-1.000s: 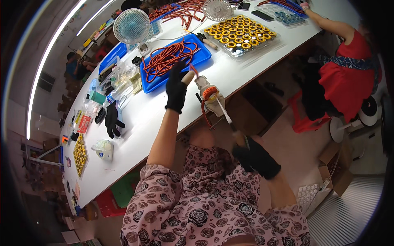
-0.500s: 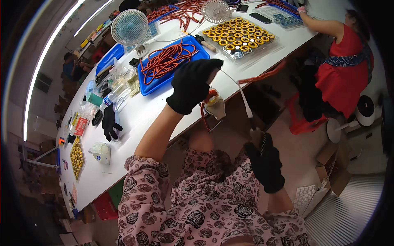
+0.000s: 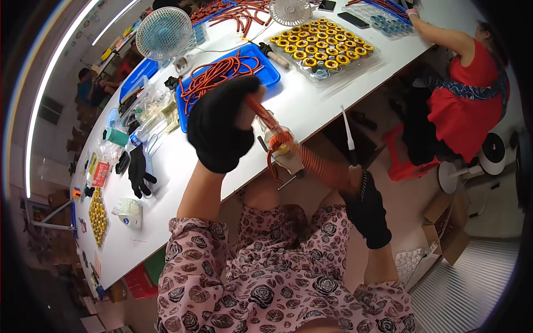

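Observation:
My left hand (image 3: 221,125), in a black glove with a bare fingertip showing, is closed on a red wire (image 3: 261,112) above the table edge. The wire runs down to a ring-shaped coil (image 3: 280,140) wound with orange-red wire, seated in a pale holder (image 3: 290,161) at the edge. My right hand (image 3: 366,213), gloved in black, grips a thin tool with a white shaft (image 3: 348,130) pointing up and a dark handle. A motion-smeared red strand (image 3: 322,165) stretches from the coil toward this hand; whether the fingers hold it is unclear.
A blue tray (image 3: 270,71) of red wires lies beyond my left hand. Behind are a pack of yellow rings (image 3: 322,47) and two fans, one blue-white (image 3: 166,33). A spare black glove (image 3: 139,172) lies left. A person in red (image 3: 466,105) works at the right.
My left hand has moved left and slightly down, away from the tool's tip. The red wire now runs from it to the coil. My right hand has shifted slightly; the tool stays in it.

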A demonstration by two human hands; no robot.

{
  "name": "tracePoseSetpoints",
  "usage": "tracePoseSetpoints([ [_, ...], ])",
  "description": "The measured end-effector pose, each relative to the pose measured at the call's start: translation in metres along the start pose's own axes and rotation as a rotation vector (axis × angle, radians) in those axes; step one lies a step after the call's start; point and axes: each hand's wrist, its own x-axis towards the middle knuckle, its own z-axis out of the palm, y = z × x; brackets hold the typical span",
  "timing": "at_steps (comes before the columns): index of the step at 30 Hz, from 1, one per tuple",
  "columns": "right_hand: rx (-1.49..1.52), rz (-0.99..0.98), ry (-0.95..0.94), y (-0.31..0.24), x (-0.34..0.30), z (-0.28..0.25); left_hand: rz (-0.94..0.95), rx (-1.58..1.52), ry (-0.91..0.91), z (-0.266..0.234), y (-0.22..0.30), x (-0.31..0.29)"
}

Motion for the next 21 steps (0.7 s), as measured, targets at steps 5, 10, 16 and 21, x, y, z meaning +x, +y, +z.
tracePoseSetpoints([
  [5,-0.160,-0.097,-0.006,0.025,-0.007,-0.002,-0.110,-0.088,-0.040,0.001,0.003,-0.015],
  [10,0.080,0.048,-0.107,0.018,-0.008,-0.001,0.223,0.001,-0.123,-0.002,0.012,-0.010],
  [16,0.023,0.069,-0.110,0.016,-0.009,-0.007,-0.145,-0.533,0.295,0.007,0.007,-0.023],
  [21,0.000,0.062,-0.095,0.018,-0.013,-0.011,-0.264,-0.469,0.434,0.025,-0.010,-0.005],
])
